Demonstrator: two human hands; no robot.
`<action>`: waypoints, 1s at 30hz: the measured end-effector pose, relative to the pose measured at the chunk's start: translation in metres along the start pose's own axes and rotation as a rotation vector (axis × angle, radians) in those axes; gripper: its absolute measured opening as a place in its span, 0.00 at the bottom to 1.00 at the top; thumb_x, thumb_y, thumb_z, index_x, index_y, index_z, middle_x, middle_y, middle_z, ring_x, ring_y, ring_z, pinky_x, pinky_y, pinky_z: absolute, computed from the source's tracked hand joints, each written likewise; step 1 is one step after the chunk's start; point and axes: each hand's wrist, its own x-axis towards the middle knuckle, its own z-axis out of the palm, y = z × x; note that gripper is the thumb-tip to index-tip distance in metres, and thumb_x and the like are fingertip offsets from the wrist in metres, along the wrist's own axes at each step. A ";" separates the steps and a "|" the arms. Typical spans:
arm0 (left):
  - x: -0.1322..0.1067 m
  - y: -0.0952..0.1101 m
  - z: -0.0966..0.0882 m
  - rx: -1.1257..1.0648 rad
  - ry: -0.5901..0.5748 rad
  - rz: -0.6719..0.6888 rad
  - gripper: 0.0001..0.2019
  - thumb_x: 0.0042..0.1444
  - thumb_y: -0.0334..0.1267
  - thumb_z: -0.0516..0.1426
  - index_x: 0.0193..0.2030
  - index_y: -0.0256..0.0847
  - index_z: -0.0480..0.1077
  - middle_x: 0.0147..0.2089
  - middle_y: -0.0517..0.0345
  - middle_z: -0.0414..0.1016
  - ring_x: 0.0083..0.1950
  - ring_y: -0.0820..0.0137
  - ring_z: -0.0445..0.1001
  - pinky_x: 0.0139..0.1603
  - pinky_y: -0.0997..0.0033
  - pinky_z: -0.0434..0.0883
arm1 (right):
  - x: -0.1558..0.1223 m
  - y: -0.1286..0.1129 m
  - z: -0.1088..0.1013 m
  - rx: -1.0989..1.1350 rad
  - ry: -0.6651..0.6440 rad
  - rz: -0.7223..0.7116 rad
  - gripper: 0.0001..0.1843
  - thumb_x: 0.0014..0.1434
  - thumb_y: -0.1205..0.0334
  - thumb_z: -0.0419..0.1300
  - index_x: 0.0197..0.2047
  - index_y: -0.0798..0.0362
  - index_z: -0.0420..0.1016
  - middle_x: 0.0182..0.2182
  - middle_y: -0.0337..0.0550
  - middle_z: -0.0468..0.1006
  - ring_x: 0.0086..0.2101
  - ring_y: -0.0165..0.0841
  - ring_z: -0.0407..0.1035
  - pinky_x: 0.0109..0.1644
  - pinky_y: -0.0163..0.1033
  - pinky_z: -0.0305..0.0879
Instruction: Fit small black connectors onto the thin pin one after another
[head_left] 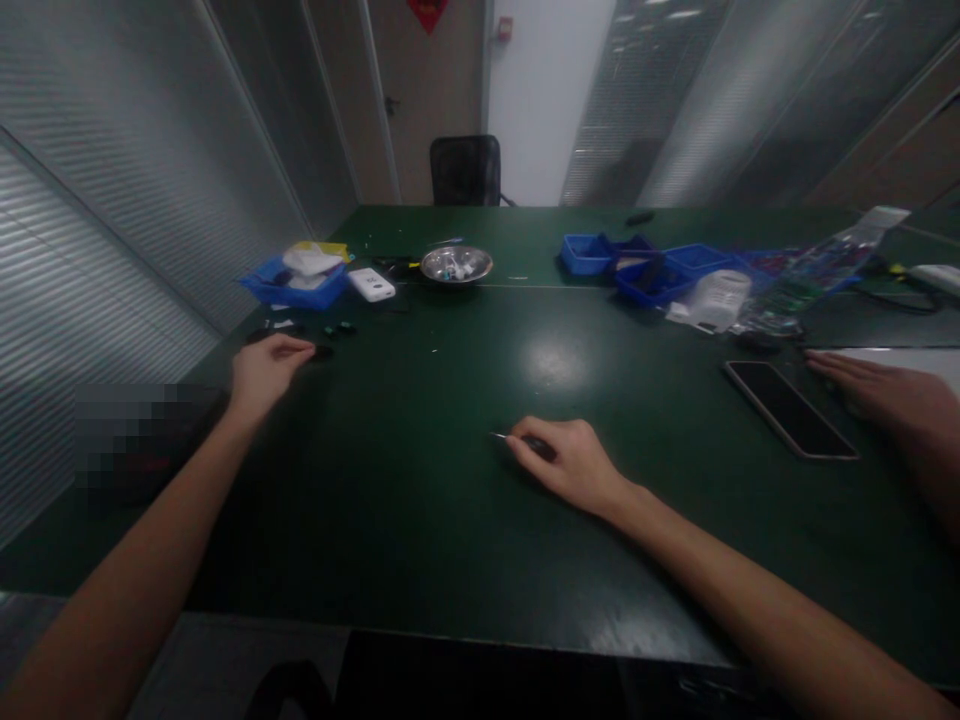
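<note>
My left hand [268, 368] reaches to the left part of the green table, thumb and fingers pinched on a small dark piece [323, 352]. Close beyond it lie small dark green parts [339, 329]. Near the middle of the table, my right hand [566, 455] is curled round a thin tool with a dark handle [538, 446]. Its bright metal tip [498, 435] pokes out to the left, and the fingers hide most of it, so its exact kind cannot be made out.
A metal bowl [474, 262] with small pieces, a white device [372, 284] and a blue tray [322, 296] stand beyond my left hand. Farther right are blue bins [587, 255], a plastic bottle [840, 262], a phone [789, 410] and another person's hand [885, 392].
</note>
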 end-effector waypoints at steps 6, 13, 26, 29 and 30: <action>0.002 -0.002 0.005 0.097 0.025 0.149 0.16 0.61 0.42 0.61 0.53 0.40 0.79 0.43 0.55 0.81 0.41 0.68 0.78 0.45 0.73 0.70 | 0.000 -0.001 0.000 0.000 -0.002 -0.002 0.18 0.71 0.50 0.52 0.41 0.52 0.78 0.25 0.36 0.76 0.22 0.26 0.65 0.30 0.35 0.56; 0.000 0.005 0.005 0.147 -0.009 0.140 0.18 0.63 0.44 0.58 0.55 0.37 0.77 0.41 0.55 0.80 0.38 0.68 0.75 0.42 0.72 0.69 | 0.000 -0.003 -0.001 0.001 -0.002 -0.002 0.18 0.71 0.51 0.52 0.41 0.52 0.78 0.25 0.38 0.76 0.23 0.26 0.65 0.29 0.35 0.56; 0.006 0.004 0.010 0.179 -0.115 0.037 0.20 0.60 0.50 0.58 0.53 0.43 0.79 0.45 0.52 0.80 0.43 0.61 0.76 0.46 0.68 0.69 | 0.001 -0.003 -0.002 -0.003 -0.020 -0.002 0.19 0.71 0.50 0.51 0.41 0.52 0.78 0.25 0.38 0.76 0.23 0.26 0.65 0.30 0.35 0.56; 0.006 0.002 0.009 0.183 -0.106 0.028 0.22 0.59 0.51 0.58 0.55 0.44 0.78 0.44 0.53 0.80 0.41 0.62 0.76 0.43 0.69 0.69 | 0.001 -0.002 -0.001 -0.005 -0.012 -0.011 0.19 0.71 0.50 0.51 0.41 0.52 0.78 0.25 0.37 0.76 0.22 0.26 0.65 0.30 0.35 0.56; 0.006 0.002 0.009 0.181 -0.095 0.028 0.22 0.59 0.52 0.58 0.55 0.44 0.78 0.44 0.53 0.80 0.41 0.62 0.76 0.43 0.69 0.68 | 0.001 -0.001 0.000 -0.004 -0.008 -0.016 0.19 0.71 0.50 0.51 0.41 0.52 0.78 0.24 0.37 0.76 0.22 0.26 0.64 0.30 0.35 0.56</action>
